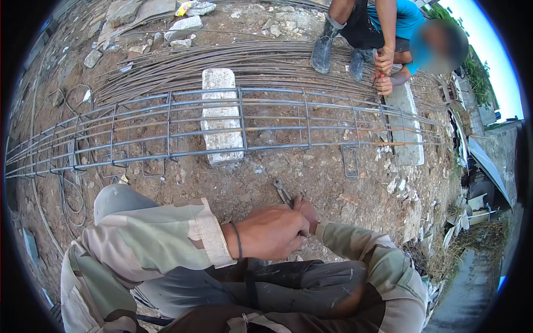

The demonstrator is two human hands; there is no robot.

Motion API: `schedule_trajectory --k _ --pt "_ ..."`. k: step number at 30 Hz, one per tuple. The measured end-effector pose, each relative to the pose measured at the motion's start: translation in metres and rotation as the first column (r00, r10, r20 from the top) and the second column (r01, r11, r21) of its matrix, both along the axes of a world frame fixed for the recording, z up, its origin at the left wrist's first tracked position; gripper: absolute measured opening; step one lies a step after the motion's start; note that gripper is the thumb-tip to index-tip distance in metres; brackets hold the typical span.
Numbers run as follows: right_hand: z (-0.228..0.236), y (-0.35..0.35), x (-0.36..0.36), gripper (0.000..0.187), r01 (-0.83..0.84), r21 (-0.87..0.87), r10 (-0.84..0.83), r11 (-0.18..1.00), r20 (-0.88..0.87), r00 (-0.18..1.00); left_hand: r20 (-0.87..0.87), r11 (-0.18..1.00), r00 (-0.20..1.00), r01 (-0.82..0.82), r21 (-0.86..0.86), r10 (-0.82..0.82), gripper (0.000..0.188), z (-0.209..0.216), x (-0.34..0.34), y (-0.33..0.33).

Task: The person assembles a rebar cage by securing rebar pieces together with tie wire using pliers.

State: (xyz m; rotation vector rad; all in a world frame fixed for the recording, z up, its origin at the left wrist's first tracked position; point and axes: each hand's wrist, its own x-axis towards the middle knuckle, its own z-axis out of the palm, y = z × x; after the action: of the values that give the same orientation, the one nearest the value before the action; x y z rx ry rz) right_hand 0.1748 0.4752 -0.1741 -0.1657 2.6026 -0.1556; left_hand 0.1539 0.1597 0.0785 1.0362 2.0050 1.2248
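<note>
My left hand (pixel 269 232) is closed in front of my lap, fingers curled toward the other hand; what it holds, if anything, is hidden. Just beyond it, my right hand (pixel 305 213) is closed around the handles of metal pincers (pixel 282 192), whose jaws point away from me over the dirt. The two hands meet or overlap. Ahead of them a long rebar cage (pixel 250 147), made of bars with square stirrups, lies across a pale concrete block (pixel 219 141) and a second concrete block (pixel 408 152) at the right.
A co-worker's hands (pixel 383 75) grip a red-handled tool at the cage's far right. Behind the cage lies a bundle of long rebar rods (pixel 272 53). Loose stirrups (pixel 350 161) and bent wire (pixel 69 200) lie on the dirt, with rubble (pixel 184 28) at the far left.
</note>
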Motion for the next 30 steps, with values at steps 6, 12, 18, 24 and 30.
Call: schedule_trajectory --k 6,12,18,24,30 --pt "0.014 -0.008 -0.018 0.047 0.073 -0.05 -0.069 0.996 0.081 0.994 -0.058 0.999 0.997 -0.053 -0.01 0.052 0.022 -0.009 0.006 -0.005" --pt "0.121 0.012 -0.049 0.027 -0.46 -0.044 0.456 0.887 -0.076 0.887 -0.054 0.998 0.998 -0.032 0.057 0.035 0.02 -0.01 0.001 0.012" --pt "0.302 -0.05 -0.111 0.021 -0.365 0.504 0.531 0.783 -0.235 0.814 -0.037 0.995 0.998 0.057 0.079 -0.054 0.021 -0.016 -0.001 0.033" --pt "0.362 -0.081 -0.194 0.028 -0.195 0.788 0.534 0.585 -0.192 0.823 -0.038 0.993 0.996 0.089 0.072 -0.087 0.025 -0.033 -0.019 0.047" --pt "0.338 -0.11 -0.227 0.036 -0.264 0.825 0.412 0.5 0.041 0.91 -0.047 0.997 0.998 0.042 0.072 -0.039 0.025 -0.035 -0.04 0.029"
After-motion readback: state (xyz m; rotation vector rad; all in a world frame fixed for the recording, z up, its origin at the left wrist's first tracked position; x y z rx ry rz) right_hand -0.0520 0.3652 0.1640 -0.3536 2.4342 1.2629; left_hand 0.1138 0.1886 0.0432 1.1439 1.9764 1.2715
